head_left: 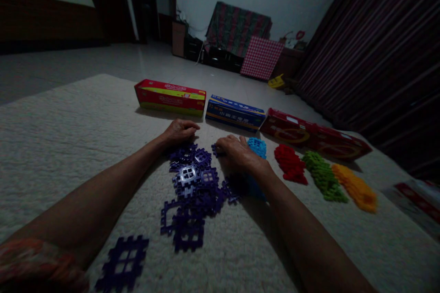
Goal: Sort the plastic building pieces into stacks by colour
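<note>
Purple interlocking plastic tiles (pixel 201 197) with notched edges and window-like openings lie in an overlapping heap between my forearms. My left hand (pixel 180 131) rests on the cover at the heap's far end, fingers loosely bent and nothing visible in them. To the right of the heap, my right hand (pixel 235 150) has its fingers curled down at a small purple tile (pixel 215 150), mostly covered by the hand. Part of a light blue stack of tiles (pixel 257 146) shows behind that hand. One separate purple tile (pixel 132 256) lies near my left forearm.
Red tiles (pixel 290 164), green tiles (pixel 324 176) and orange tiles (pixel 355 187) lie in rows at the right. Behind stand a red-and-yellow box (pixel 172 98), a blue box (pixel 235 113) and dark red boxes (pixel 312 135). A pale quilted cover (pixel 85 132) lies underneath.
</note>
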### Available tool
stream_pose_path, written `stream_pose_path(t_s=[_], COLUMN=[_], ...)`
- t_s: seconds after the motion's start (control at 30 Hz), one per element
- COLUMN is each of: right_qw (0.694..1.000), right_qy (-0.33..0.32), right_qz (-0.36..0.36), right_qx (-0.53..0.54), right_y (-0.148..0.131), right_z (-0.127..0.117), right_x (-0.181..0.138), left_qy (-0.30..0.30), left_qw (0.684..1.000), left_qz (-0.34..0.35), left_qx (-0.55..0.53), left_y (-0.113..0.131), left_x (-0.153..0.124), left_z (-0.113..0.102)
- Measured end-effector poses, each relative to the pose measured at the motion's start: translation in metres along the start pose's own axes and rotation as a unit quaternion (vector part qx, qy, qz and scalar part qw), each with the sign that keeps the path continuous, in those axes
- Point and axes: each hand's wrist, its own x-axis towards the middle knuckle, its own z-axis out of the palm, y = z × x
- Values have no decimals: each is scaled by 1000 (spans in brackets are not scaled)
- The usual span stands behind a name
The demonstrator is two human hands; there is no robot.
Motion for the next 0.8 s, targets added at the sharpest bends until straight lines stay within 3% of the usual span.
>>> stream_pose_path(t_s=[0.13, 0.3, 0.53, 0.63, 0.8], right_qw=[999, 998, 997, 998, 999], right_qy=[-36, -6, 43, 58, 21], right_qz=[20, 44, 64, 33, 7], right_qx=[-5, -38, -29, -3, 43], right_y=[2, 10, 22, 25, 7], right_z=[-6, -10, -7, -13, -20], right_x=[10, 18, 13, -2, -25], left_qy=[-15, -8, -7, -31, -112], left_qw=[998, 989, 986, 984, 978], left_qz=[-14, -62, -85, -94, -107], left_qx=[-60, -131, -142, -150, -138], left_y=[3, 10, 13, 15, 20], left_x=[-2, -5, -6, -9, -12], left_z=[-1, -6, -11, -12, -23])
